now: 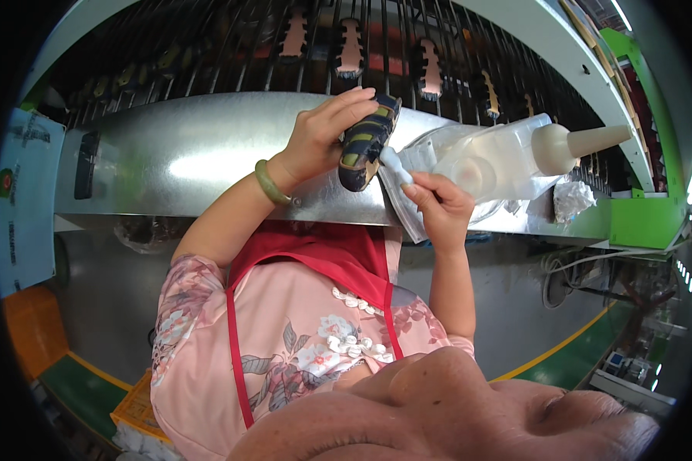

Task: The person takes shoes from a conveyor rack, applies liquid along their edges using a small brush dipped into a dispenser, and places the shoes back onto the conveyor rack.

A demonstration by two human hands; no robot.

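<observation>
My left hand (315,138) holds a dark navy sandal (366,143) with olive-green bands, tilted above the metal ledge. The fingers wrap over its far end. In my right hand (442,203), thumb and fingers pinch a small pale applicator (396,164) with a rounded, whitish head. That head is at the right side of the sandal, seemingly touching it. Just beyond my right hand, a translucent squeeze bottle (507,161) with a long cone nozzle lies on its side on clear plastic sheeting.
A shiny metal ledge (146,165) runs before me. Behind it, a rack of dark rods carries several pink-tan sole-shaped pieces (430,69) with dark tabs. Crumpled white material (573,201) sits by the green frame (646,219). A blue box (31,200) stands at the left.
</observation>
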